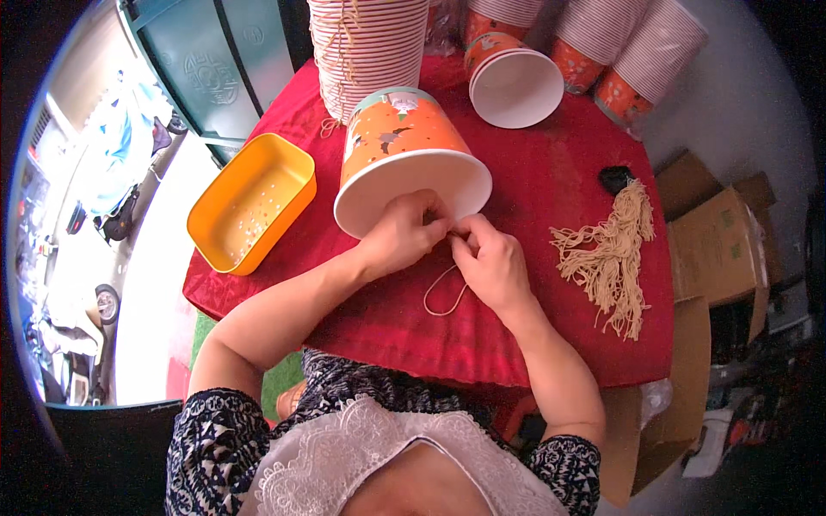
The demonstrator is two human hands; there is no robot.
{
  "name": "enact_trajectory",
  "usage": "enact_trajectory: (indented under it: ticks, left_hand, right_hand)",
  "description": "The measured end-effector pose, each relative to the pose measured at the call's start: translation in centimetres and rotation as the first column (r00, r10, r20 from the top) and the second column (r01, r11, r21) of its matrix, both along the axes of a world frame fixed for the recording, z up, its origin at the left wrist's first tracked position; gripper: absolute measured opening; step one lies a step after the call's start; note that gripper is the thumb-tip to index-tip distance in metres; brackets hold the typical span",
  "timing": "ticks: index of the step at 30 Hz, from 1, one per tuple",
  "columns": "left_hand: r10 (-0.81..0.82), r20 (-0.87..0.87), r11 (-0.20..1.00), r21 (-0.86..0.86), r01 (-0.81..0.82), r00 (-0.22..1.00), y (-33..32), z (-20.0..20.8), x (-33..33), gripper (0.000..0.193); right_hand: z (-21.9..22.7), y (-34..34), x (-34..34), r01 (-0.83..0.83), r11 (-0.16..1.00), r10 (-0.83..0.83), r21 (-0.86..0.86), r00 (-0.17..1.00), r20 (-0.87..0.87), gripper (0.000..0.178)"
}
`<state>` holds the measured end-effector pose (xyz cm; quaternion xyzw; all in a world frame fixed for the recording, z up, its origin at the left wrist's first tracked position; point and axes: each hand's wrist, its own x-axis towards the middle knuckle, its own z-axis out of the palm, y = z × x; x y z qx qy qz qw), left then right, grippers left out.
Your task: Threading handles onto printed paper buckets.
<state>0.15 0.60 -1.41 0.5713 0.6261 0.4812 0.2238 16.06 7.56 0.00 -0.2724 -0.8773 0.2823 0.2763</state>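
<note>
An orange paper bucket (406, 129) with a white rim lies tilted on the table, its open mouth towards me. My left hand (403, 230) is at the lower part of the mouth, its fingers closed in a pinch; what they hold is hidden. Close beside it, at the rim's right lower edge, my right hand (492, 260) pinches a thin beige cord (428, 297), and a loop of it hangs down onto the cloth. A bundle of similar cords (613, 258), dark at its tied end, lies to the right.
A red cloth (551, 344) covers the table. On the left stands a yellow tray (297, 185) with small white bits in it. Tall stacks of paper buckets (368, 52) rise at the back, and a few nested buckets (516, 86) lie sideways. Cardboard boxes (718, 241) stand at the right.
</note>
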Motion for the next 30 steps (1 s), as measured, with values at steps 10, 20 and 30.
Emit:
enact_trajectory:
  ticks: [10,20,30]
  left_hand:
    - [0.017,0.299,0.977,-0.207,0.047,0.954,-0.4,1.7,0.1,0.018]
    - [-0.032,0.311,0.979,-0.182,0.093,0.950,-0.3,0.1,-0.3,0.020]
    - [0.006,-0.192,0.999,-0.030,-0.012,0.981,-0.3,0.1,-0.3,0.015]
  right_hand:
    - [-1.6,0.2,-1.1,0.055,0.994,-0.044,0.098,0.993,-0.107,0.011]
    - [-1.8,0.2,-1.4,0.076,0.996,-0.084,-0.056,0.981,-0.175,0.008]
    - [-1.9,0.3,-1.4,0.074,0.995,-0.083,-0.068,0.985,-0.152,0.009]
